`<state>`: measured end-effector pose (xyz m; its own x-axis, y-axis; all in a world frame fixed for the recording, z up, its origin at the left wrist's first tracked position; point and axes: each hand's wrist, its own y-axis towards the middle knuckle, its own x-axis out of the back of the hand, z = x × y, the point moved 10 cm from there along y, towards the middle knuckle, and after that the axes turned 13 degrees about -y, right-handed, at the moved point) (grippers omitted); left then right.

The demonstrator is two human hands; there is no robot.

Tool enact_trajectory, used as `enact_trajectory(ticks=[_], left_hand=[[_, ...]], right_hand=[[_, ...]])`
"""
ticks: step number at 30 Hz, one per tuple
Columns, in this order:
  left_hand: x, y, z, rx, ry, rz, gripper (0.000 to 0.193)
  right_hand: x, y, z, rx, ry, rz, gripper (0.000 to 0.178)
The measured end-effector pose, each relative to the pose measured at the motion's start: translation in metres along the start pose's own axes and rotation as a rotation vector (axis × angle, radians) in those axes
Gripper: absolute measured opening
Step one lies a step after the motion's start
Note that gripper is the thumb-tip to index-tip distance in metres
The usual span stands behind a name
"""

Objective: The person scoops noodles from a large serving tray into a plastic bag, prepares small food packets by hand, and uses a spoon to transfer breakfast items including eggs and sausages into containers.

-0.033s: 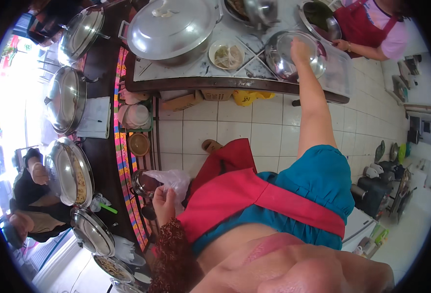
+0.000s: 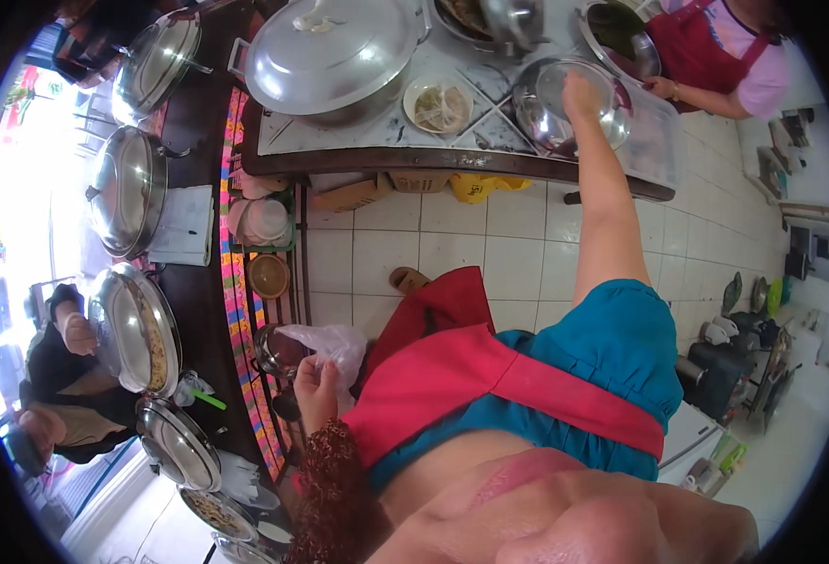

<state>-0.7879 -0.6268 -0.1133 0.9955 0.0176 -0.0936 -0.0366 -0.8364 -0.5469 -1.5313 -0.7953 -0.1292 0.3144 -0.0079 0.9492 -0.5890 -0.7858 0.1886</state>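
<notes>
And there went the right hand [image 2: 581,97], stretched far across to the round steel basin [image 2: 541,117] at the right of the far table [image 2: 358,162]! Its fingers were down over the basin, though whether they grasped anything, I could not tell. Over on the left, the left hand [image 2: 317,383] was up with fingers curled and thumb drawn in, right at the translucent plastic bag [image 2: 341,346]; pinching it or merely in front, I could not tell.

Print, now: dark lettering marked the yellow bag [image 2: 476,188] under the table, and the cardboard box [image 2: 358,195] beside it carried print too.

To the edges! The basin sat close to the table's near wooden edge, the clear plastic tub [image 2: 661,141] just right of it at the corner. A strip of tabletop separated the basin from the white bowl [image 2: 409,100], with the big lidded aluminium pot [image 2: 330,56] farther left. A co-worker's hand [image 2: 660,86] was near, at the far-right pan [image 2: 652,64]. Tiled floor [image 2: 518,226] stretched between table and red apron [image 2: 433,381].
</notes>
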Motion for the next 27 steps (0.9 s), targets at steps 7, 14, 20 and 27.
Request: enact_trajectory(ticks=[7,14,20,27], left_hand=[[-0.015,0.006,-0.014,-0.011,0.082,-0.067,0.011],[-0.019,0.023,-0.057,-0.324,0.312,-0.250,0.023],[-0.098,0.092,-0.082,-0.357,0.221,-0.028,0.036],[-0.046,0.063,-0.086,-0.432,0.012,0.192,0.045]], right_hand=[[0.009,0.006,0.000,-0.111,-0.039,-0.029,0.026],[0.103,-0.063,0.078,0.131,0.422,-0.119,0.021],[0.224,-0.313,0.302,0.807,1.348,0.686,0.013],[0.223,-0.293,0.344,0.660,1.359,0.359,0.009]])
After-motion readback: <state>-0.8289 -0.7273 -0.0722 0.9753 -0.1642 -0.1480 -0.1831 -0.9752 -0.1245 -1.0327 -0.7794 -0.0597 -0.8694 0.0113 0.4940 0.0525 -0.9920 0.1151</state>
